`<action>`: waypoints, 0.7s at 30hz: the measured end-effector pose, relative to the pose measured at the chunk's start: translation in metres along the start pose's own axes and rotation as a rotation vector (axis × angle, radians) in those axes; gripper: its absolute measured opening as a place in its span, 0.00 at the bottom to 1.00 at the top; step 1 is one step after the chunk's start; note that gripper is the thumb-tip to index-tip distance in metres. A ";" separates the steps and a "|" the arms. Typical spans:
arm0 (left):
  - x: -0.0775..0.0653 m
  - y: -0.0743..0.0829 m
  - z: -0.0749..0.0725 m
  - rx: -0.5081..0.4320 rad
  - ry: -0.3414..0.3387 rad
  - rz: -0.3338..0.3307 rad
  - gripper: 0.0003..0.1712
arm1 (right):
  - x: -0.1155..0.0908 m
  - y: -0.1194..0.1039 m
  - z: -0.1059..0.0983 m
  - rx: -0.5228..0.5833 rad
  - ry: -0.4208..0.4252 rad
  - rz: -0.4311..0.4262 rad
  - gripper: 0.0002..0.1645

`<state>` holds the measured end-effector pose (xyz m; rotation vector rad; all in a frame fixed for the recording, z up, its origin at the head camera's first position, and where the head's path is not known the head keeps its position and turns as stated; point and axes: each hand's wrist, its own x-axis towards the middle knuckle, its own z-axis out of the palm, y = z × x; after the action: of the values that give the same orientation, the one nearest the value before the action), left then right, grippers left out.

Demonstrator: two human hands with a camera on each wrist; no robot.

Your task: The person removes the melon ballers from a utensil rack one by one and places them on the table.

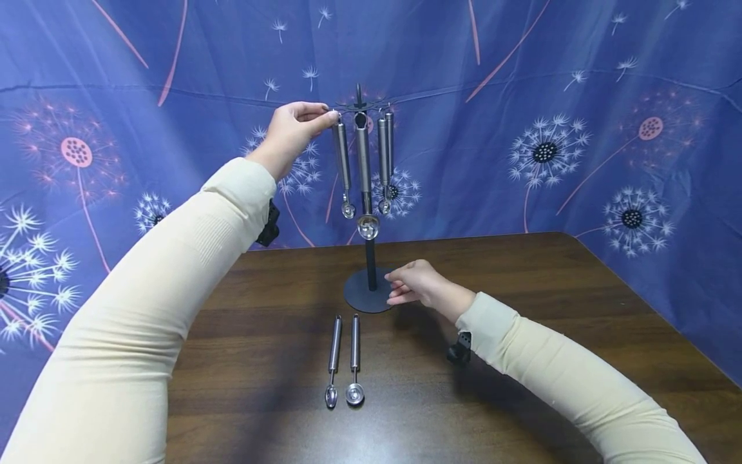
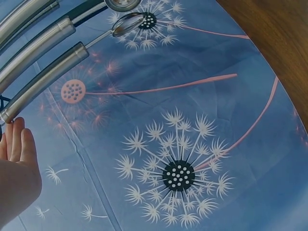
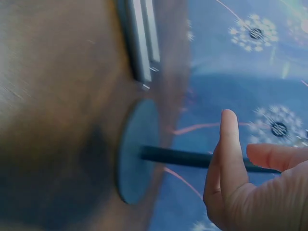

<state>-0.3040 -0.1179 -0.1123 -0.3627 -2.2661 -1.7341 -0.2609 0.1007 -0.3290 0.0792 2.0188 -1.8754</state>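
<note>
Blue cloth [image 1: 452, 174]: dandelion-printed, behind the stand.
Wooden table [image 1: 417, 406]: hard brown surface under the stand.
Black stand [image 1: 371, 267]: slim pole on a flat disc, probably stiff but top-heavy with steel hung on it, so the pole or disc is the place to steady it.
Left hand [image 1: 292, 132]: up at the left of the stand's top, thumb and fingertips closed in a small pinch on the upper end of a utensil.
Right hand [image 1: 420, 283]: low, just right of the stand's pole, fingers loosely bent, thumb and forefinger apart, with no hold on anything.
Central utensil [image 1: 363, 158]: hangs bowl-down in front of the stand's pole, likely the heaviest piece.
Pinched utensil [image 1: 344, 158]: hangs just left of the stand's pole; stiff metal, fairly light and hard to break by the look of it. Its polished tube may slip and swing, so the top end suits hooking, the mid-handle a firmer hold.
Right-hand pair [image 1: 383, 151]: two handles hang side by side, right of the stand's pole.
Loose utensils [image 1: 355, 348]: two lie in front of the stand, bowls away from it; the thick handles should lift more easily than the thin necks.
</note>
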 end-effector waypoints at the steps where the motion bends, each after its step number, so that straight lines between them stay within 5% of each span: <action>1: 0.000 0.000 0.000 0.007 -0.004 -0.002 0.26 | 0.000 -0.006 -0.002 0.007 0.005 -0.005 0.23; 21: -0.005 0.000 -0.005 0.003 -0.025 -0.011 0.27 | -0.003 -0.100 -0.042 0.087 0.127 -0.301 0.25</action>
<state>-0.2991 -0.1224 -0.1128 -0.3742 -2.2923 -1.7406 -0.2975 0.1319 -0.2313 -0.0898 2.1305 -2.1919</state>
